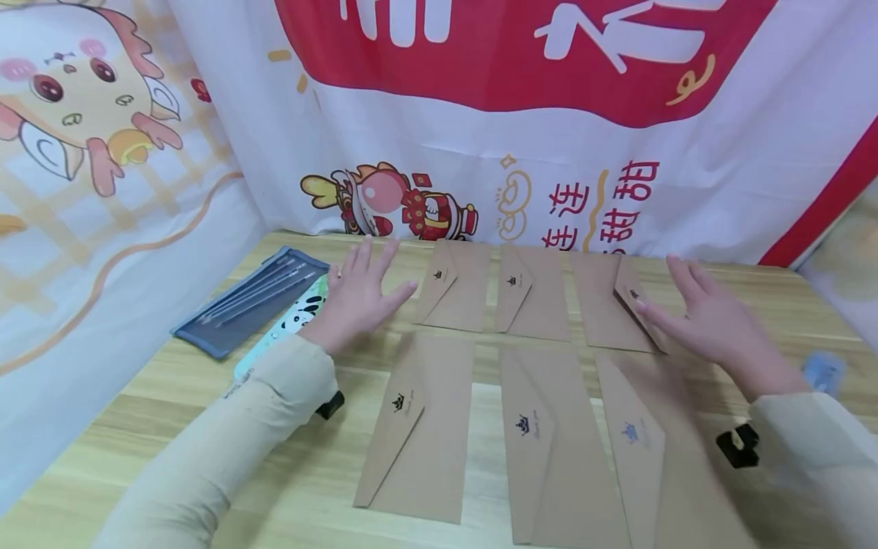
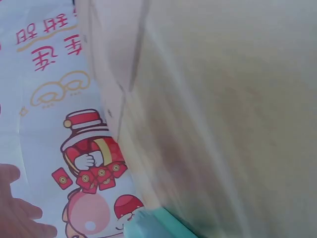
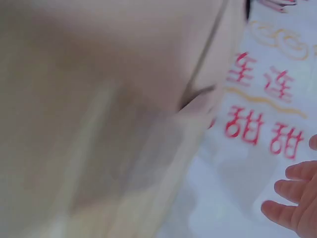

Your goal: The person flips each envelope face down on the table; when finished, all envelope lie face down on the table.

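Observation:
Three kraft-paper envelopes stand in a back row: a left one, a middle one and a right one. Nearer me lie a front left envelope, a front middle envelope and a front right envelope. Each has a pointed flap with a dark crown print. My left hand is held with fingers spread and nothing in them, between the panda-printed case and the back left envelope. Fingers extended and empty, my right hand hovers by the back right envelope, its thumb overlapping that flap's edge.
A blue mesh pouch with several slim pens or sticks inside lies left of the panda case. A small translucent bluish object sits beyond the right wrist. Printed cloth hangs behind and along the left of the wooden table.

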The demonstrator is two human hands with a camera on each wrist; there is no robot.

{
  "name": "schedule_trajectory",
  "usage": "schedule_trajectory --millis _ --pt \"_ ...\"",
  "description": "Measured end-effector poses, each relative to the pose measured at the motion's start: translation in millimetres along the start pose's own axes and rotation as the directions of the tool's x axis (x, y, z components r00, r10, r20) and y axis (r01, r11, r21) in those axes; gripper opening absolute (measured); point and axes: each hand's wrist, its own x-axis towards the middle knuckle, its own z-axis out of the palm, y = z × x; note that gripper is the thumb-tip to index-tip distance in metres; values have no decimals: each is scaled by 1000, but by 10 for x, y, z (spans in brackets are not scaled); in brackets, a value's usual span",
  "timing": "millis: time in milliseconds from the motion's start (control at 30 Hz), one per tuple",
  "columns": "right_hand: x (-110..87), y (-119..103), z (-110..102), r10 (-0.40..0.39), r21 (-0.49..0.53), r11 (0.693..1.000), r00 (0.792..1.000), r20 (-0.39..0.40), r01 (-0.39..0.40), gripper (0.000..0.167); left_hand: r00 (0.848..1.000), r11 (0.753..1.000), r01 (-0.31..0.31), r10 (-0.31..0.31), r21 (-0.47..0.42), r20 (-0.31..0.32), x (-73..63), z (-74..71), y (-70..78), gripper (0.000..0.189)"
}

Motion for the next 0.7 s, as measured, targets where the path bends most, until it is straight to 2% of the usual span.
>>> schedule_trajectory --millis 133,300,433,567,700 --pt "107 -277 -52 -23 67 997 1000 -1 23 97 1000 991 -12 9 -136 -17 78 -61 30 76" --pt "206 -563 -1 -71 160 984 997 -39 76 97 999 955 -29 14 -296 -53 185 -75 37 75" --pt "292 -732 67 -90 236 967 995 -44 98 96 997 917 -15 -15 -399 -71 256 -60 31 73" --pt "376 -894 130 -88 262 961 996 -29 92 96 996 875 6 -47 -485 -74 306 -23 22 71" --pt "462 -1042 213 -90 339 937 996 -11 89 95 995 822 36 -84 -568 -58 354 23 18 69"
